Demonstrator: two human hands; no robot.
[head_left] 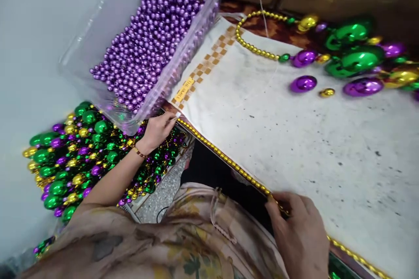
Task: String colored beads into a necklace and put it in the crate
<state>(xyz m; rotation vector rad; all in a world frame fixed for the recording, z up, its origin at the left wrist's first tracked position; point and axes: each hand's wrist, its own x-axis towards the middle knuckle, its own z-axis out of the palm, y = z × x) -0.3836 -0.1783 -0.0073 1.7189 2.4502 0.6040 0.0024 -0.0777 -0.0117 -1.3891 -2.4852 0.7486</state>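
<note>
Along the near edge of the table runs a straight strand of gold beads (222, 157). At its far left end, my left hand (159, 130) pinches a thin thread with a small white piece at the fingertips. My right hand (299, 231) has its thumb and fingers closed round the strand farther along, and the beads continue beyond it toward the lower right. Beside my left hand stands a clear plastic bin (131, 124) of loose purple beads (147, 48).
A white cloth (288, 139) covers the table. A necklace with a gold bead loop (255, 48) and large green, purple and gold beads (356, 61) lies at the back right. Below the bin, many similar necklaces (81, 152) are heaped at left.
</note>
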